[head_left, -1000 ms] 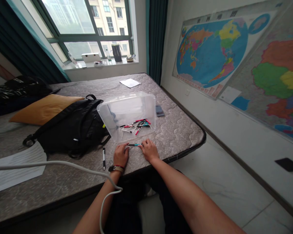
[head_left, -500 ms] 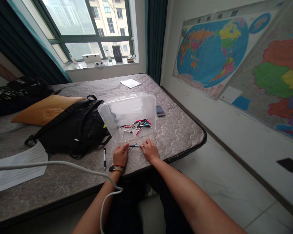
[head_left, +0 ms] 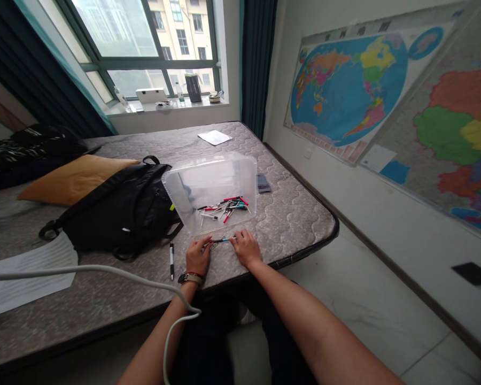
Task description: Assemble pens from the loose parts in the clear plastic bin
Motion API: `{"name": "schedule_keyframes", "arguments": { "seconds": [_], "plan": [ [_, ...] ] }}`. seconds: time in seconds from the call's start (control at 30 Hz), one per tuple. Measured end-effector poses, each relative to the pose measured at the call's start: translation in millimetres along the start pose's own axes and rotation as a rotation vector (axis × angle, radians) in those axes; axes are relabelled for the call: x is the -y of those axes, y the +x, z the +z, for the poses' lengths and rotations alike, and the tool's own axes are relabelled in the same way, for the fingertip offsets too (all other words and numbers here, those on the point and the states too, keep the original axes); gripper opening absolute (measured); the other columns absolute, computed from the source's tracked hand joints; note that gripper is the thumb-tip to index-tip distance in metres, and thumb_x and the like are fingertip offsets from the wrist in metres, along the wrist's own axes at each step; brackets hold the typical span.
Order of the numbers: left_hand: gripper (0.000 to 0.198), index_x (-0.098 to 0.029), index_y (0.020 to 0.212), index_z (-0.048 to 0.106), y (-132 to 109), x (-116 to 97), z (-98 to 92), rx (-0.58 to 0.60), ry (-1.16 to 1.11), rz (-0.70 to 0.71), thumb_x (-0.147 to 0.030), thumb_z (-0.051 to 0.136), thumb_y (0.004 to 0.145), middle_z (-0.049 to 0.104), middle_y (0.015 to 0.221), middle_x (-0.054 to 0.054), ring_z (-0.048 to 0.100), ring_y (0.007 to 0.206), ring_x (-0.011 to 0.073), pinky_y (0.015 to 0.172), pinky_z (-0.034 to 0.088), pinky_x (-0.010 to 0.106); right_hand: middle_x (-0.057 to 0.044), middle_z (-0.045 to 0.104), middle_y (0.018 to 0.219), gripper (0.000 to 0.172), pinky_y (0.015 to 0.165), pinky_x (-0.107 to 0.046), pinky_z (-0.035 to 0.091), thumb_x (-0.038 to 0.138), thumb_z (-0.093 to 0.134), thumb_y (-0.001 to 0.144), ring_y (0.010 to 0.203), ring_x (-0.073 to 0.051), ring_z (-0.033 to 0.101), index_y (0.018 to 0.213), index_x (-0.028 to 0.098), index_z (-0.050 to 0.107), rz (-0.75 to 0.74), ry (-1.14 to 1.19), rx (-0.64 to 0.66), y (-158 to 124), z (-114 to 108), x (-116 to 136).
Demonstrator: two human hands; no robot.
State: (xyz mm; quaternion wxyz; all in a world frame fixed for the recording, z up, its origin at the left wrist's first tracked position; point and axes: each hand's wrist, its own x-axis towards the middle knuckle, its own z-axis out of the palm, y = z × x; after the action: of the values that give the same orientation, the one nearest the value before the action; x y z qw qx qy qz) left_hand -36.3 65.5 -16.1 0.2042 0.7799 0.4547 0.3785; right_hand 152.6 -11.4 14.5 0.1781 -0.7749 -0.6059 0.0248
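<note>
A grey quilted mattress [head_left: 296, 214] carries a slumped black fabric backpack [head_left: 120, 211] and, just beside it, a clear, round-cornered plastic tub [head_left: 212, 179] with a loose heap of red, black and teal pens [head_left: 224, 206] on its floor. In front of the tub, the left hand [head_left: 198, 258] and right hand [head_left: 246, 248] rest on the mattress. Their fingers pinch opposite ends of a slim teal-barrelled pen [head_left: 221, 240], held level between them.

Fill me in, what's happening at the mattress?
A person at the mattress edge holds a small teal tool between the left hand and the right hand, one at each end, just in front of a clear plastic bin with more small coloured tools inside. A black backpack lies left of the bin; a pen lies beside the left hand.
</note>
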Motion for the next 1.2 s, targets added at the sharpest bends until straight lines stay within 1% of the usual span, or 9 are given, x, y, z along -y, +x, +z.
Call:
{"name": "schedule_keyframes", "arguments": {
  "seconds": [0.13, 0.27, 0.4, 0.5, 0.63, 0.8, 1.03, 1.2],
  "plan": [
    [0.027, -0.025, 0.111, 0.068, -1, 1, 1.4, 0.03, 0.011, -0.004, -0.032, 0.058, 0.087, 0.073, 0.092, 0.003, 0.064, 0.079, 0.0191, 0.081, 0.052, 0.034, -0.007, 0.058, 0.105, 0.033, 0.083, -0.029, 0.04, 0.049, 0.039, 0.1, 0.098, -0.02, 0.055, 0.107, 0.024, 0.06, -0.001, -0.009, 0.006, 0, 0, 1],
    [0.027, -0.024, 0.112, 0.068, 0, 2, 3.6, 0.057, 0.045, 0.036, -0.031, 0.055, 0.089, 0.072, 0.093, 0.005, 0.064, 0.087, 0.022, 0.084, 0.051, 0.036, -0.008, 0.058, 0.106, 0.034, 0.083, -0.03, 0.041, 0.049, 0.038, 0.1, 0.098, -0.021, 0.054, 0.105, 0.024, 0.06, -0.005, -0.016, 0.015, 0, -1, 1],
    [0.03, -0.025, 0.115, 0.068, 3, 4, 7.8, 0.085, 0.157, 0.114, -0.033, 0.052, 0.091, 0.07, 0.103, 0.008, 0.059, 0.101, 0.0263, 0.091, 0.046, 0.04, -0.008, 0.057, 0.106, 0.034, 0.084, -0.031, 0.041, 0.049, 0.037, 0.1, 0.1, -0.021, 0.054, 0.105, 0.024, 0.06, -0.011, -0.033, 0.015, -1, -1, 1],
    [0.029, -0.028, 0.112, 0.071, 4, 4, 10.0, 0.064, 0.266, 0.099, -0.036, 0.054, 0.09, 0.067, 0.111, 0.009, 0.055, 0.106, 0.0285, 0.089, 0.045, 0.042, -0.007, 0.057, 0.106, 0.034, 0.084, -0.03, 0.041, 0.05, 0.037, 0.1, 0.1, -0.02, 0.054, 0.105, 0.024, 0.059, -0.015, -0.042, 0.007, -1, -1, 1],
    [0.025, -0.029, 0.103, 0.073, 3, -1, 8.7, 0.061, 0.304, 0.083, -0.036, 0.053, 0.091, 0.065, 0.112, 0.008, 0.055, 0.105, 0.0276, 0.084, 0.045, 0.04, -0.007, 0.057, 0.106, 0.035, 0.084, -0.03, 0.042, 0.05, 0.036, 0.1, 0.1, -0.02, 0.054, 0.105, 0.023, 0.059, -0.012, -0.047, 0.009, -1, -2, 2],
    [0.023, -0.028, 0.097, 0.073, 3, -6, 5.7, 0.069, 0.311, 0.082, -0.036, 0.053, 0.091, 0.066, 0.11, 0.007, 0.056, 0.103, 0.0264, 0.083, 0.045, 0.039, -0.008, 0.057, 0.107, 0.035, 0.085, -0.031, 0.042, 0.049, 0.037, 0.1, 0.101, -0.021, 0.053, 0.105, 0.023, 0.06, 0.007, -0.047, 0.017, -1, -1, 2],
    [0.027, -0.025, 0.098, 0.073, 3, 0, 7.0, 0.093, 0.311, 0.128, -0.039, 0.051, 0.092, 0.068, 0.105, 0.007, 0.056, 0.102, 0.0252, 0.085, 0.044, 0.037, -0.007, 0.056, 0.106, 0.033, 0.084, -0.031, 0.041, 0.048, 0.04, 0.1, 0.1, -0.02, 0.053, 0.106, 0.023, 0.06, 0.014, -0.02, -0.001, 0, 0, 1],
    [0.029, -0.023, 0.105, 0.07, 3, -7, 4.5, 0.112, 0.342, 0.095, -0.038, 0.047, 0.094, 0.067, 0.109, 0.006, 0.056, 0.103, 0.0238, 0.088, 0.043, 0.037, -0.007, 0.056, 0.106, 0.034, 0.084, -0.03, 0.042, 0.05, 0.043, 0.098, 0.099, -0.02, 0.053, 0.105, 0.023, 0.062, 0.008, -0.009, 0.003, 0, 0, 0]
  ]
}}
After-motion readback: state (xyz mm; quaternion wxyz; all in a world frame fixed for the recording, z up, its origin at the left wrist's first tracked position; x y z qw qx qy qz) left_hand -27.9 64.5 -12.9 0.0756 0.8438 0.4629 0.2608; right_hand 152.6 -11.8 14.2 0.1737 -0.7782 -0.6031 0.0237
